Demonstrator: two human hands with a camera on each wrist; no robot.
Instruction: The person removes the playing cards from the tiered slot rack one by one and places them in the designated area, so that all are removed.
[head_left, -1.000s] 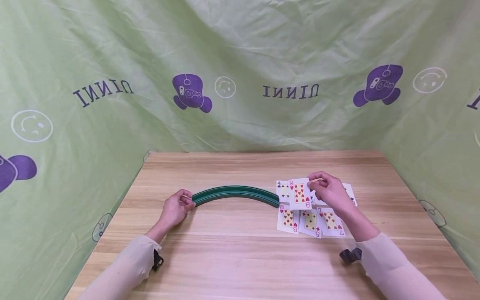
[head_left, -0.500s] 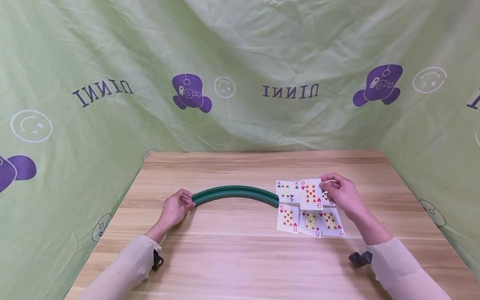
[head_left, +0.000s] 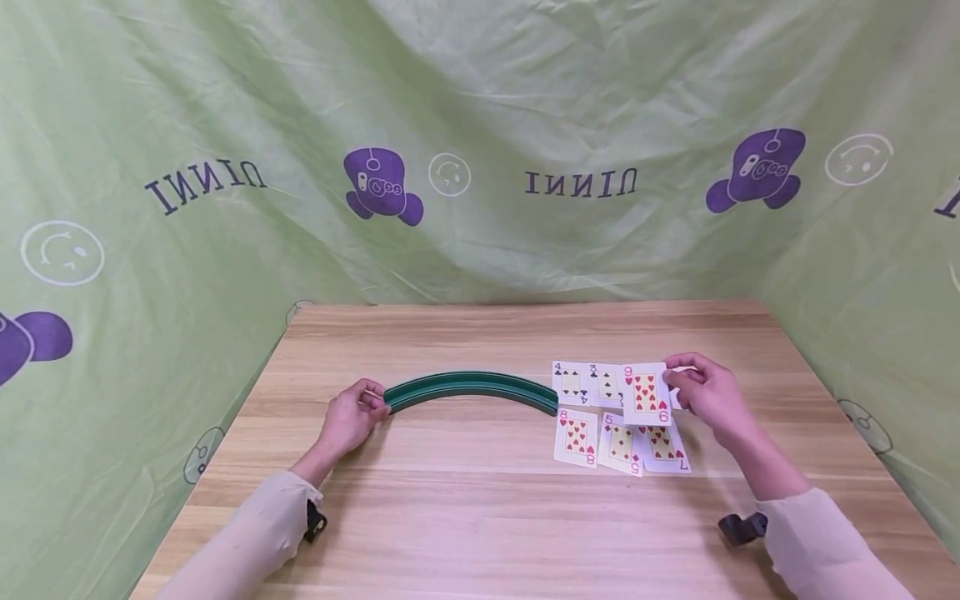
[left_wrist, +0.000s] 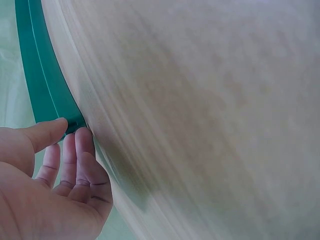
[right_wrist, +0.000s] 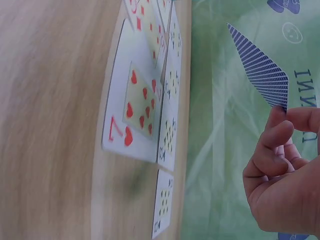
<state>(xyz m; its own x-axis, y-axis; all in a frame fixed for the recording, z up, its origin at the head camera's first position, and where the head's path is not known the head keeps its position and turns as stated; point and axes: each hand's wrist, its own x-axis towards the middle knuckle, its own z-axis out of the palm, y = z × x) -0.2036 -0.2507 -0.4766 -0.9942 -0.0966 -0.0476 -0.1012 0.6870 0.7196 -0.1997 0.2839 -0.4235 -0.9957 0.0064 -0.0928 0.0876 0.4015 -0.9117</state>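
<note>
My left hand point(head_left: 351, 419) pinches the left end of a green curved card holder point(head_left: 471, 383) lying on the table. The thumb and fingertips meet at its end in the left wrist view. My right hand point(head_left: 708, 404) holds the nine of hearts point(head_left: 646, 394) by its upper right edge, above the other cards. Its dark striped back point(right_wrist: 262, 70) shows in the right wrist view. Beneath and beside it lie face-up cards in two rows: the four of clubs point(head_left: 572, 383), three of clubs point(head_left: 604, 385), eight of hearts point(head_left: 576, 438), five of diamonds point(head_left: 621, 445) and seven of hearts point(head_left: 663, 451).
Further black-suit cards are mostly hidden in the head view; one separate card point(right_wrist: 162, 202) shows low in the right wrist view. The wooden table point(head_left: 480, 533) meets a green printed cloth point(head_left: 495, 250) at the back and sides.
My right hand has moved to the right with the nine of hearts, uncovering the four and three of clubs and covering part of the seven of hearts. The left hand and card holder stay put.
</note>
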